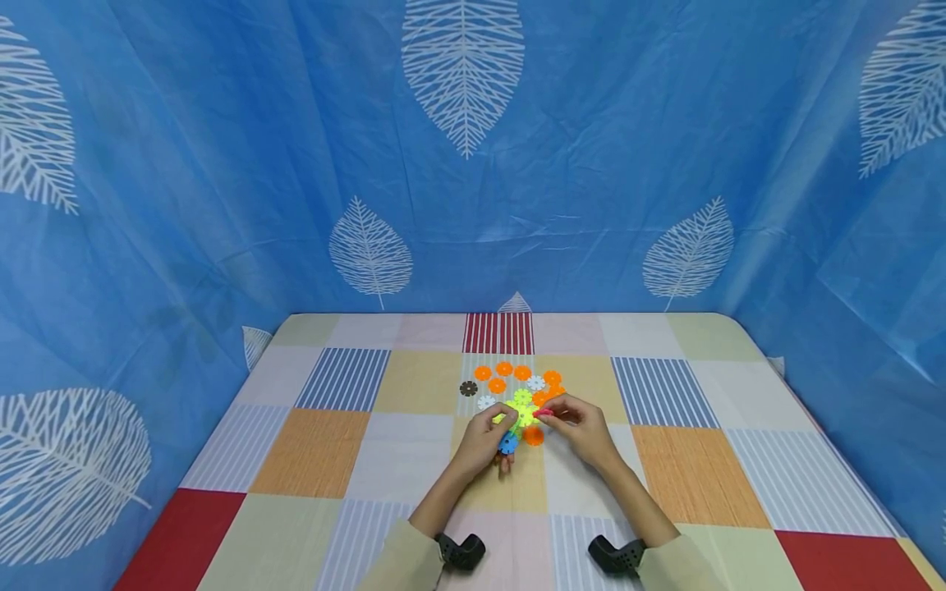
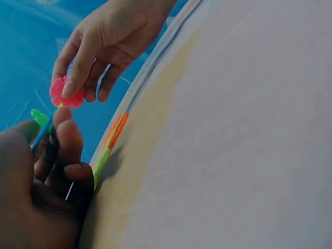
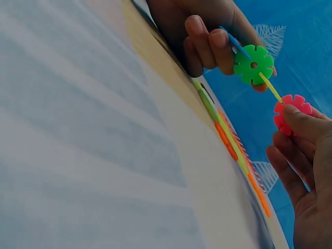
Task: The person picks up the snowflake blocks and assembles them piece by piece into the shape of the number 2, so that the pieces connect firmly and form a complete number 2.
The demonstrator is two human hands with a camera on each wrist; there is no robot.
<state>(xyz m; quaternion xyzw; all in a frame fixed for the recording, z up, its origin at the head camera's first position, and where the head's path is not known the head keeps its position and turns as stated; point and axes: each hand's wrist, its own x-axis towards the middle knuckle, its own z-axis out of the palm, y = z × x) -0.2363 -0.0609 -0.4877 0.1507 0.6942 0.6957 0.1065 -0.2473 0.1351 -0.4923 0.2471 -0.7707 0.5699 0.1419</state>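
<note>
Notched plastic discs, shaped like flowers, are joined edge to edge between the two hands, above the table. My left hand [image 1: 484,443] grips the joined piece, which has a blue disc [image 1: 507,443], a green disc [image 3: 253,65] and a yellow disc [image 3: 271,87]. Between thumb and forefinger, my right hand [image 1: 587,428] pinches a pink disc [image 3: 293,113]. In the right wrist view, the pink disc meets the yellow disc's edge, crosswise to it. The left fingers hide part of the piece in the left wrist view.
Loose orange discs [image 1: 504,368] lie on the patchwork tablecloth [image 1: 414,451] beyond the hands, with white discs [image 1: 485,402] and a black disc [image 1: 469,388]. Another orange disc [image 1: 534,435] shows between the hands. A blue leaf-patterned curtain [image 1: 562,180] encloses the table's back and sides.
</note>
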